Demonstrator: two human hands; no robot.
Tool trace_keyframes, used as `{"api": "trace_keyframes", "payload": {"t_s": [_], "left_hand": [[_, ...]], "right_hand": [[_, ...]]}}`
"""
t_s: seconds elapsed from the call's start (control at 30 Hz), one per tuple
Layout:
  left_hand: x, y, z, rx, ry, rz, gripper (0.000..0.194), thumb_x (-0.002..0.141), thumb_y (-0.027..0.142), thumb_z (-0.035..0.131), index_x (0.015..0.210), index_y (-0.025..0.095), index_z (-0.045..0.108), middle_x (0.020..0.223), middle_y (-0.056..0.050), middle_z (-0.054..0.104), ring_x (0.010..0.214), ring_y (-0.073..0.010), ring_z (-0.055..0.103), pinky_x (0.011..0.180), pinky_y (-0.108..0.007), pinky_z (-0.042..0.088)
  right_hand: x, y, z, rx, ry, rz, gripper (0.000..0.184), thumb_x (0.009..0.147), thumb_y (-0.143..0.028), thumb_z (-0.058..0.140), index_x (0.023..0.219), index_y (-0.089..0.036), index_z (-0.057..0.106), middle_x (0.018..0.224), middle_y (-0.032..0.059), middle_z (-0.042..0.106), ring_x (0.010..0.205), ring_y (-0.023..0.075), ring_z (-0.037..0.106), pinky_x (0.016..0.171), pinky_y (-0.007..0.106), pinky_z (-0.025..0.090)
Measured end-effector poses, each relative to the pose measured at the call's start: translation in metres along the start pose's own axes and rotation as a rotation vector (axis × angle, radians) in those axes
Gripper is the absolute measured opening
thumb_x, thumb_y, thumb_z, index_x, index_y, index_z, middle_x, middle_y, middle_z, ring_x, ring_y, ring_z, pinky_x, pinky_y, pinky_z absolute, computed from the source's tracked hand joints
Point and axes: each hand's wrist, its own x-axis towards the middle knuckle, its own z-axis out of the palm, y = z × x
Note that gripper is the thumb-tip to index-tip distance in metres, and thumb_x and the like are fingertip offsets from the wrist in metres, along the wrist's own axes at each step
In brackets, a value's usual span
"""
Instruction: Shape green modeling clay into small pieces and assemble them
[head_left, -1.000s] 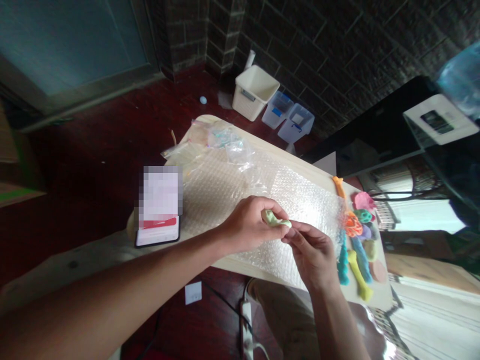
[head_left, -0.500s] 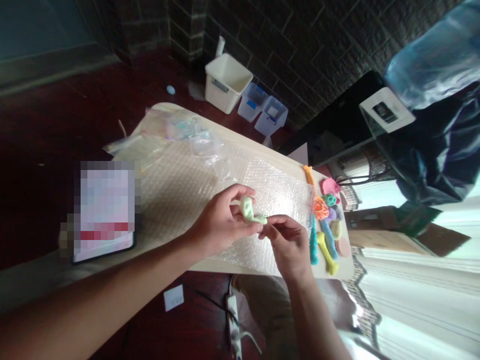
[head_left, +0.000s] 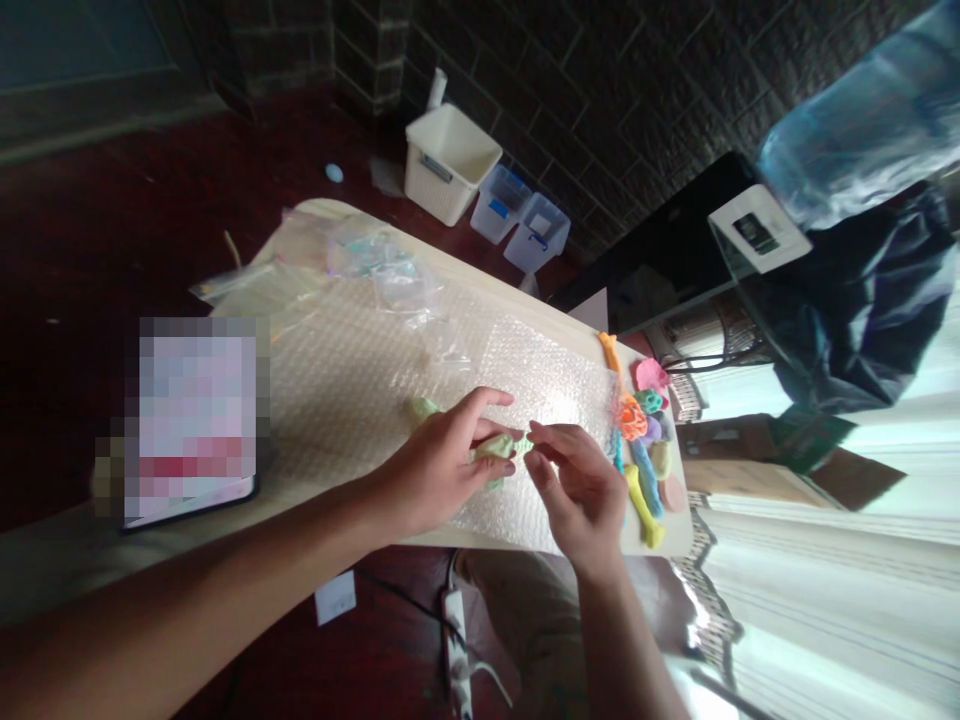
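Observation:
My left hand [head_left: 431, 465] is closed round a pale green piece [head_left: 495, 447] that looks like soft modelling clay, held above the bubble wrap. One end of the piece pokes out past the left thumb and index finger. At that end, my right hand [head_left: 581, 490] has its thumb and index fingertips bent close about the narrow, bumpy tip. Another bit of pale green [head_left: 424, 408] shows behind the left hand; whether it joins the held piece is hidden. Sheets of bubble wrap [head_left: 555, 370] lie under both hands.
Colourful clay-like shapes, among them a yellow bone-shaped one [head_left: 643, 505] and an orange ball [head_left: 632, 418], lie at the table's right end. A tablet [head_left: 199, 420] with a blurred screen stands at left. Clear plastic bags [head_left: 382, 265] cover the far left. Bins [head_left: 450, 165] stand on the floor behind.
The green piece has turned in my left hand, its hollow rounded part now out of sight. My right fingertips have loosened a little at its end. The view has shifted slightly.

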Motion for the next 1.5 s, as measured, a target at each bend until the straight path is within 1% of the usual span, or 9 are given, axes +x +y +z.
{"api": "trace_keyframes", "payload": {"t_s": [0.17,0.47,0.6,0.7,0.8,0.97,1.1,1.37,1.5], "left_hand": [[-0.004,0.002,-0.001,0.201,-0.07,0.072,0.071,0.092,0.014,0.063,0.156,0.023,0.032,0.124,-0.01,0.075,0.116,-0.0213,0.071,0.099,-0.033,0.052],[-0.007,-0.005,0.002,0.347,-0.093,0.082,0.072,0.091,0.011,0.063,0.156,0.024,0.034,0.129,-0.012,0.073,0.123,-0.0237,0.068,0.103,-0.035,0.05],[-0.007,-0.001,0.004,0.31,-0.108,0.065,0.059,0.092,0.011,0.062,0.147,0.02,0.043,0.126,-0.013,0.073,0.118,-0.0231,0.069,0.096,-0.033,0.051],[-0.005,0.004,0.003,0.322,-0.092,0.054,0.032,0.093,0.014,0.063,0.124,0.017,0.06,0.114,-0.01,0.075,0.106,-0.0213,0.071,0.088,-0.031,0.051],[-0.002,0.007,0.0,0.347,-0.077,0.037,0.014,0.094,0.018,0.064,0.108,0.017,0.067,0.107,-0.007,0.075,0.1,-0.0199,0.07,0.084,-0.03,0.049],[-0.001,0.01,-0.005,0.29,-0.111,0.02,0.016,0.098,0.027,0.061,0.108,0.017,0.069,0.102,-0.005,0.074,0.096,-0.0186,0.068,0.084,-0.029,0.049],[-0.004,0.009,-0.005,0.3,-0.15,0.025,0.015,0.098,0.025,0.06,0.107,0.018,0.069,0.101,-0.004,0.074,0.093,-0.0179,0.068,0.081,-0.029,0.049],[-0.009,0.0,0.006,0.415,-0.139,0.055,0.019,0.095,0.022,0.06,0.111,0.018,0.069,0.103,-0.005,0.075,0.094,-0.0195,0.068,0.082,-0.031,0.047],[-0.004,0.001,0.011,0.425,-0.083,0.03,0.02,0.09,0.019,0.062,0.108,0.017,0.07,0.1,-0.005,0.076,0.09,-0.0181,0.068,0.08,-0.03,0.047]], "right_hand": [[-0.001,-0.008,-0.001,-0.131,-0.172,-0.103,0.033,0.092,-0.013,0.068,0.119,-0.031,0.077,0.105,0.0069,0.074,0.097,0.0215,0.07,0.083,0.038,0.057],[-0.002,-0.007,-0.009,-0.121,-0.22,-0.032,0.02,0.089,-0.012,0.071,0.1,-0.026,0.078,0.095,0.0039,0.077,0.086,0.0185,0.073,0.075,0.033,0.058],[-0.003,-0.008,-0.008,-0.229,-0.193,-0.053,0.018,0.086,-0.009,0.07,0.096,-0.023,0.076,0.087,0.0019,0.075,0.076,0.0157,0.07,0.068,0.03,0.056],[-0.004,-0.01,-0.008,-0.314,-0.159,-0.087,0.018,0.083,-0.007,0.07,0.092,-0.022,0.073,0.083,0.0004,0.073,0.073,0.0143,0.068,0.066,0.028,0.054],[-0.005,-0.009,-0.009,-0.29,-0.15,-0.103,0.019,0.083,-0.007,0.07,0.094,-0.022,0.073,0.085,0.0005,0.072,0.075,0.0147,0.068,0.069,0.029,0.054],[-0.005,-0.008,-0.012,-0.15,-0.198,-0.07,0.026,0.086,-0.01,0.072,0.107,-0.025,0.075,0.093,0.0034,0.073,0.08,0.0167,0.07,0.072,0.032,0.057],[-0.008,-0.01,-0.016,-0.184,-0.215,-0.062,0.022,0.085,-0.01,0.075,0.101,-0.026,0.078,0.088,0.0026,0.076,0.078,0.0161,0.072,0.07,0.03,0.058],[-0.021,-0.002,-0.009,-0.088,-0.127,0.237,0.002,0.085,-0.018,0.072,0.085,-0.019,0.074,0.074,0.0029,0.074,0.064,0.0154,0.068,0.059,0.027,0.055],[-0.022,0.002,-0.007,0.002,-0.102,0.279,0.003,0.086,-0.022,0.073,0.088,-0.019,0.073,0.077,0.0036,0.077,0.068,0.016,0.071,0.061,0.026,0.056]]}}
